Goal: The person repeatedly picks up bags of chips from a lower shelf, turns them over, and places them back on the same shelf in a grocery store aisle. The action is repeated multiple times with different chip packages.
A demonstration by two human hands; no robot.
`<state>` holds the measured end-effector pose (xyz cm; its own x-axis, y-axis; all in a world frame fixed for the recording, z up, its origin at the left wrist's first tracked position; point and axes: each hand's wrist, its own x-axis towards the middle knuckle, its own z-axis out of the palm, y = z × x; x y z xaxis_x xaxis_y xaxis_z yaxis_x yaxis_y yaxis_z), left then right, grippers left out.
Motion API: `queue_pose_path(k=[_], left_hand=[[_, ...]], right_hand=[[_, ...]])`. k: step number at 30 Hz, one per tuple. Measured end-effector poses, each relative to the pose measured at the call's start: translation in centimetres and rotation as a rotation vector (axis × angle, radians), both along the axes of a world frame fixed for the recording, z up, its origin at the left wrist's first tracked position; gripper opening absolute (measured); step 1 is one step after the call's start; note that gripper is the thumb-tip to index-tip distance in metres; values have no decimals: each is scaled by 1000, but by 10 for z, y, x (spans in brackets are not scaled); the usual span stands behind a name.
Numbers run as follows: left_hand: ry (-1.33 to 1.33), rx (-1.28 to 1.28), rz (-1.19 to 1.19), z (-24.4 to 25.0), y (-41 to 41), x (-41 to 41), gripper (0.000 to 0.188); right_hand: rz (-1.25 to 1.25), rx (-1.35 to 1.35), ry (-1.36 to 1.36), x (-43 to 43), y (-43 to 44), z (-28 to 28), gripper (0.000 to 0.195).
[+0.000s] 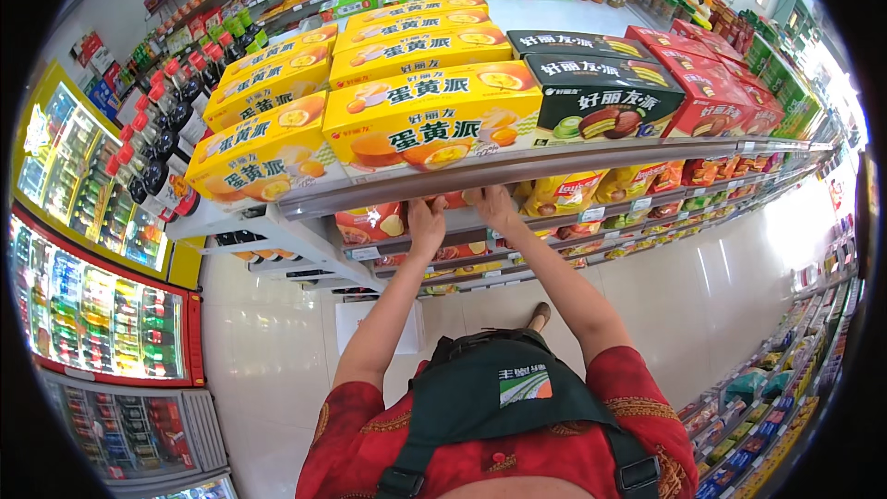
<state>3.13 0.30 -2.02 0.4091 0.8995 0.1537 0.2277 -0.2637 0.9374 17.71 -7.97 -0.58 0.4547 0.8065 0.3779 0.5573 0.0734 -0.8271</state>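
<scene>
Both of my hands reach in under the top shelf, to a lower shelf of snack bags. My left hand (426, 223) is beside a red chip bag (373, 223), its fingertips partly hidden by the shelf lip above. A short gap to the right, my right hand (493, 208) has its fingers bent in the shade under the same lip. Part of another red bag (454, 200) shows behind and between the hands. Right of my right hand stands a yellow Lay's chip bag (565, 194). Whether either hand grips a bag cannot be made out.
Yellow pie boxes (433, 121), dark green boxes (610, 100) and red boxes (710, 107) crowd the top shelf above my hands. Its brown front edge (513, 170) overhangs them. Dark sauce bottles (166, 180) line the left end. A white box (409, 329) sits on the floor.
</scene>
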Motion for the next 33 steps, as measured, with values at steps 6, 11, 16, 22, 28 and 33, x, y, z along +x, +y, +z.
queue_pose_path(k=[6,11,16,22,28,33], left_hand=[[-28,507,-182,15,-93,-13,67],[-45,335,-388,22,-95,35,73],[-8,455,-381,18,-85,108,66],[-139,292,-471,3,-114,88,43],[20,129,-586,-12,-143,-22,35],[17,-406,-485,-78,-156,-83,37]], right_hand=[[-285,144,-139,-30,-109,14,43],[-605,231,-159,43,-155,2,48],[-192,198,337,111,-151,11,66],[-210,-47,240,79,-181,28,50],[-83,-261,348,3,-232,-14,49],[-11,-308,311,-45,-227,-72,48]])
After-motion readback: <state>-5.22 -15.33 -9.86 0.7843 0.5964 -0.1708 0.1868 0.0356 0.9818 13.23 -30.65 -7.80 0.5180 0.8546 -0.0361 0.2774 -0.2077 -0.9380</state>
